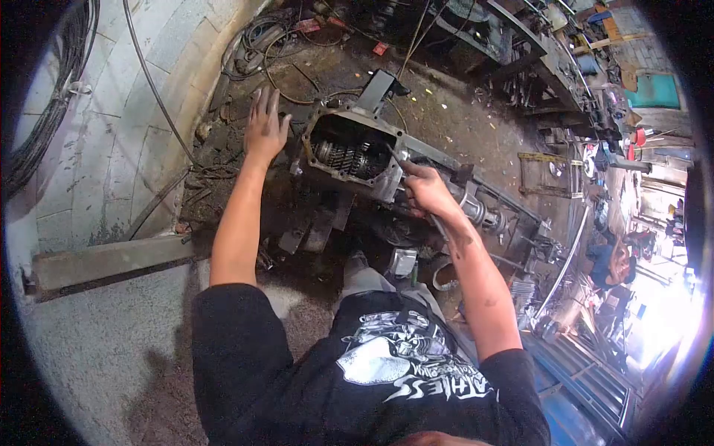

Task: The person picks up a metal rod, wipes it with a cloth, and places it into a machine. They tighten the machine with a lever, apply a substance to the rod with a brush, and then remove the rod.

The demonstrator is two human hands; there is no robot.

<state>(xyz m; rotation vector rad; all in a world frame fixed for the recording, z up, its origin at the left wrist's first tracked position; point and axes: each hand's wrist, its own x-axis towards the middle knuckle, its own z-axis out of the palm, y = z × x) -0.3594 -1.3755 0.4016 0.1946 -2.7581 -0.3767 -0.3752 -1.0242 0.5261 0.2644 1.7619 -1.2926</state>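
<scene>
Starting at the far left, a coil of black cable hangs against the block wall. Next comes the left hand, open and empty with its fingers spread, held just beside the gearbox housing; whether it touches the metal cannot be told. The housing lies between the two hands in front of the person, its top uncovered and a row of gears showing inside (what bears it from below is hard to make out). It looks heavy, stiff and probably slick with oil, so the outer walls under the flange would seem the surest hold, with fingers clear of the gear teeth. At its right end the right hand is closed around a slim dark bar, the tip near the rim. Farther right, a cylindrical metal part lies beyond that hand, and another person is well apart.
</scene>
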